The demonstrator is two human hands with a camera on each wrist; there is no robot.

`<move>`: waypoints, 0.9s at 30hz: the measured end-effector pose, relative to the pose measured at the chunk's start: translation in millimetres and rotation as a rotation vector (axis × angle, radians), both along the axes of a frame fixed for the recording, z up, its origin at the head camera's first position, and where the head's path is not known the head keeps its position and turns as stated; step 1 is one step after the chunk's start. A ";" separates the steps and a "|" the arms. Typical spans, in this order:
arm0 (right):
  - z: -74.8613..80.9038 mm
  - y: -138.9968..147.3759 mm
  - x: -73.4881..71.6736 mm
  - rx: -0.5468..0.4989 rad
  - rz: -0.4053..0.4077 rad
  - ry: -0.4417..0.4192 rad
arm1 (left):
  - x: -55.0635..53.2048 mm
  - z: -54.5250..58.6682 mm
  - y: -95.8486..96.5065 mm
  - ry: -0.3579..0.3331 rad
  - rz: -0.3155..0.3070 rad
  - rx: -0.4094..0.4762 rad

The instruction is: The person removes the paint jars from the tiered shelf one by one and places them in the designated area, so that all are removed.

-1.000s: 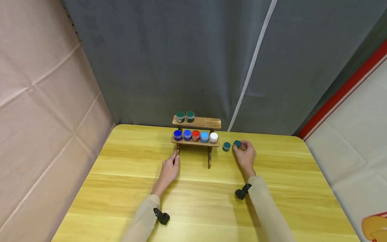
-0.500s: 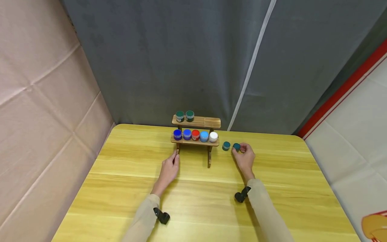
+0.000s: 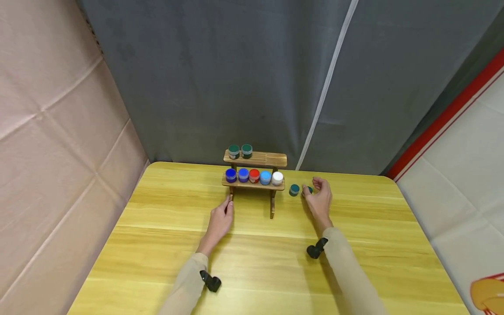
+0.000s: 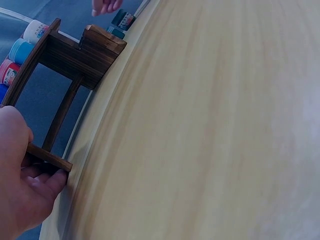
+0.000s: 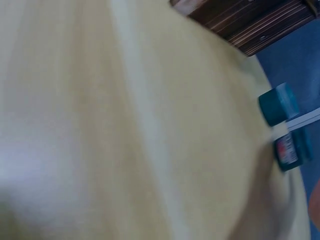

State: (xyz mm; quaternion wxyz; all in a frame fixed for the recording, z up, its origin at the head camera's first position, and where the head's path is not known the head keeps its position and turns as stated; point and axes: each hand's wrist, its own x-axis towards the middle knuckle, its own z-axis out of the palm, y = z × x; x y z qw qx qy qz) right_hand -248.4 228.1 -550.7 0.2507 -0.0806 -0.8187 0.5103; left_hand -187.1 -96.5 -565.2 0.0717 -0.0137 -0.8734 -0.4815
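My left hand (image 3: 218, 223) grips the front left foot of a two-tier wooden rack (image 3: 269, 158); the left wrist view shows its fingers and thumb around that foot. On the rack's top shelf stand two green-lidded paint jars (image 3: 246, 151). A row of blue, violet-blue, red (image 3: 254, 176), light blue and white paint jars fills the lower shelf. To the rack's right, two dark green paint jars (image 3: 294, 190) stand on the table. My right hand (image 3: 320, 203) is spread beside the right one (image 5: 288, 150), fingers lifted off it and thumb overlapping it in the head view.
A wood-grain table (image 3: 252, 262) lies beneath everything. Behind its far edge hangs a grey curtain (image 3: 216, 87) with a white strip. Pale cloth (image 3: 59, 131) walls the left side, and a white panel with a red border (image 3: 445, 118) stands at right.
My right hand has let go of the right green jar, its fingers opening and rising away after drawing the jar slightly nearer. The left hand keeps its hold on the rack.
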 end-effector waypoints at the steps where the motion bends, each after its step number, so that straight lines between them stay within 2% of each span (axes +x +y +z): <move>1: 3.5 -0.3 -2.0 0.003 0.002 0.011 | -0.1 0.0 0.0 0.001 0.000 0.001; 15: 55.5 -7.2 -30.9 0.050 0.080 0.175 | -0.7 -2.3 -0.4 -0.003 -0.001 -0.002; 21: 76.6 -18.3 -38.1 0.078 0.135 0.201 | -1.2 -2.8 -0.5 -0.003 -0.006 0.000; 27: 95.2 -35.5 -43.7 0.045 0.177 0.259 | -1.6 -2.9 -0.7 -0.009 -0.006 -0.004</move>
